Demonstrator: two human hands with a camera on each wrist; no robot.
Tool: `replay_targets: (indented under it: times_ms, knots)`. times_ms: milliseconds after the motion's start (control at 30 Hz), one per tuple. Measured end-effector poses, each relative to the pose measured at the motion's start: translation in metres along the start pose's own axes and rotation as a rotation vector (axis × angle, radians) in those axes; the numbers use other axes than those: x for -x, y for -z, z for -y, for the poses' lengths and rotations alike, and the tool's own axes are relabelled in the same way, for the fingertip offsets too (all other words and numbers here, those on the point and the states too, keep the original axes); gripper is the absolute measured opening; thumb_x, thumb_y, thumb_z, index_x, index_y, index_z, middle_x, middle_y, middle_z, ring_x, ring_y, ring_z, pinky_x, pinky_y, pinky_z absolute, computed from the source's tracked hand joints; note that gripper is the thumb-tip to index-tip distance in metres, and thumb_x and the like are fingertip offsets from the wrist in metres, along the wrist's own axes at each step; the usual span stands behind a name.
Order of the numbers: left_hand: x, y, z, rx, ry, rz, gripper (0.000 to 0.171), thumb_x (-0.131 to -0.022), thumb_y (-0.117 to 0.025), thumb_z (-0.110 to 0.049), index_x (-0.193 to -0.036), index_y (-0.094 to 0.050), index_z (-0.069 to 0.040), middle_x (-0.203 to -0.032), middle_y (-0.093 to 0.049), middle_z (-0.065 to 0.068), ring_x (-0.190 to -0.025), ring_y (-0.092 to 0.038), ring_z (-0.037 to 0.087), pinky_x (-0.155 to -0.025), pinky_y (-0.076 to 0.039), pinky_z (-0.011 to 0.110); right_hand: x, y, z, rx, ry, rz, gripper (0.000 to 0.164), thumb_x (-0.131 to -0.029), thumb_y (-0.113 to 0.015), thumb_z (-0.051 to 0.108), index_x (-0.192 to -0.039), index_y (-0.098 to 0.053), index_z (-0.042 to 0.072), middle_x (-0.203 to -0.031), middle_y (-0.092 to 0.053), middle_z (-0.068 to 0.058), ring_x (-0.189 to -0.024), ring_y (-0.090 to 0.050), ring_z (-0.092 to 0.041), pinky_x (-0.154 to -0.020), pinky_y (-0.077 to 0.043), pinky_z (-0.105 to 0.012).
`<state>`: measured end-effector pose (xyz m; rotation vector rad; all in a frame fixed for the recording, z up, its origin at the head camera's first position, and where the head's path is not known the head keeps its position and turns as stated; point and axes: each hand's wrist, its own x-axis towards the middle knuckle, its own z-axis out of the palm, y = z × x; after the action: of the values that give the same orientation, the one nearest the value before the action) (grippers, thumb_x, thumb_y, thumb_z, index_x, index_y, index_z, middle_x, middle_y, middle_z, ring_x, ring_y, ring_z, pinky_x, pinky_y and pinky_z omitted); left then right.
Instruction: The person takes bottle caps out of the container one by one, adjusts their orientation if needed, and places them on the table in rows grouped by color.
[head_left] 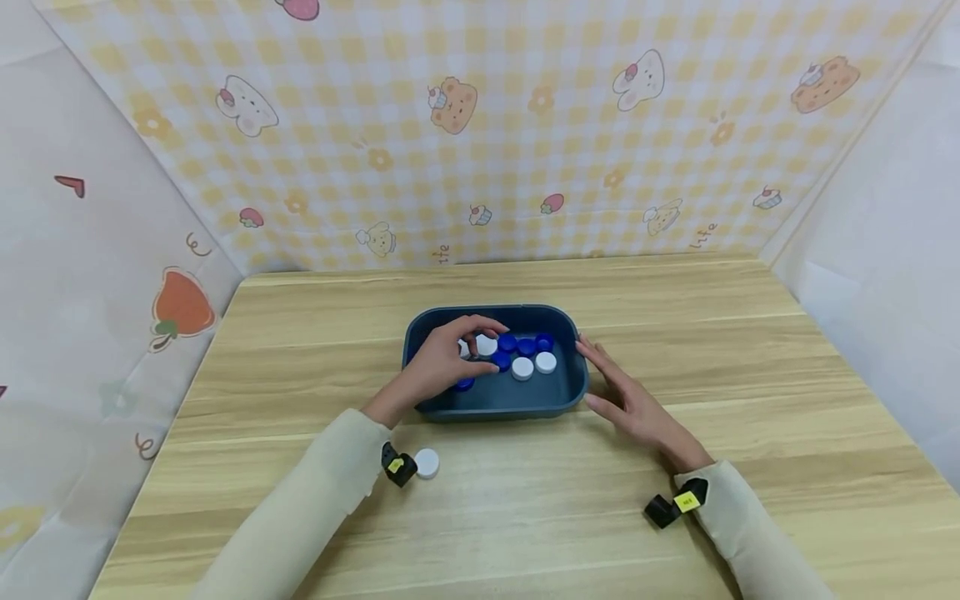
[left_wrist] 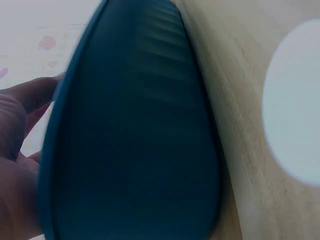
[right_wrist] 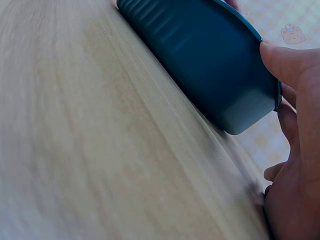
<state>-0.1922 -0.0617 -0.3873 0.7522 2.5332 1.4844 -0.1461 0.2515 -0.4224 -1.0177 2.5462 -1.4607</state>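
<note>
Against a yellow-checked backdrop [head_left: 495,125] and pale side sheets [head_left: 885,275], the wood-grain desk [head_left: 540,508] filled the lower scene, its near edge cut off. The dark blue tray [head_left: 510,413] stood mid-desk. The right hand [head_left: 633,406] touched its right end, grip spread. The left hand [head_left: 446,360] reached over its left part, grip spread, thumb and forefinger apart, partly covering blue caps [head_left: 527,347] and white caps [head_left: 522,368]. Tray walls hid these from both wrist views. One loose white cap [head_left: 427,463] lay in front, cropped in left-wrist view.

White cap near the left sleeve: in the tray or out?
Out: the white cap lies on the wooden table, apart from the near wall of the dark blue tray.
</note>
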Motion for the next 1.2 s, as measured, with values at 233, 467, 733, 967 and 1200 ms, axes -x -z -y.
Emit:
replay_targets:
  times_ms: [233, 467, 733, 967, 1200]
  knots:
    - [-0.011, -0.008, 0.012, -0.071, 0.059, 0.091, 0.045, -0.081, -0.077, -0.01, -0.123, -0.062, -0.019, -0.119, -0.061, 0.008, -0.08, -0.052, 0.02, -0.062, -0.043, 0.031, 0.0, 0.0, 0.0, -0.002, -0.009, 0.005, 0.064, -0.091, -0.056, -0.006, -0.148, -0.027, -0.003, -0.155, -0.018, -0.019, -0.14, -0.008, -0.046, -0.112, -0.008, -0.051]
    - [-0.017, -0.014, 0.018, -0.088, 0.089, 0.128, 0.04, -0.081, -0.077, -0.009, -0.118, -0.064, -0.017, -0.113, -0.062, 0.006, -0.072, -0.05, 0.019, -0.059, -0.041, 0.029, 0.001, -0.001, -0.001, -0.005, -0.011, 0.005, 0.063, -0.092, -0.055, -0.006, -0.148, -0.027, -0.003, -0.155, -0.019, -0.019, -0.143, -0.009, -0.032, -0.111, -0.008, -0.024]
    - [-0.022, -0.018, 0.019, -0.132, 0.099, 0.167, 0.041, -0.081, -0.077, -0.009, -0.119, -0.064, -0.017, -0.114, -0.061, 0.004, -0.074, -0.051, 0.018, -0.063, -0.043, 0.029, 0.002, -0.001, -0.002, -0.008, 0.007, -0.004, 0.062, -0.092, -0.054, -0.006, -0.147, -0.027, -0.004, -0.155, -0.019, -0.02, -0.144, -0.011, -0.029, -0.111, -0.01, -0.021]
    - [-0.025, -0.018, 0.025, -0.12, 0.137, 0.163, 0.039, -0.081, -0.077, -0.01, -0.118, -0.065, -0.017, -0.113, -0.062, 0.002, -0.073, -0.051, 0.019, -0.062, -0.044, 0.028, 0.001, 0.0, 0.0, -0.011, 0.007, -0.003, 0.062, -0.092, -0.054, -0.007, -0.147, -0.027, -0.004, -0.155, -0.019, -0.02, -0.143, -0.011, -0.035, -0.11, -0.012, -0.02]
    - [-0.024, -0.018, 0.024, -0.159, 0.151, 0.19, 0.036, -0.081, -0.077, -0.007, -0.113, -0.067, -0.018, -0.108, -0.062, 0.002, -0.086, -0.052, 0.02, -0.076, -0.045, 0.032, 0.0, 0.0, 0.001, -0.014, 0.022, 0.0, 0.062, -0.091, -0.054, -0.009, -0.147, -0.027, -0.006, -0.154, -0.019, -0.022, -0.14, -0.012, -0.044, -0.11, -0.012, -0.02]
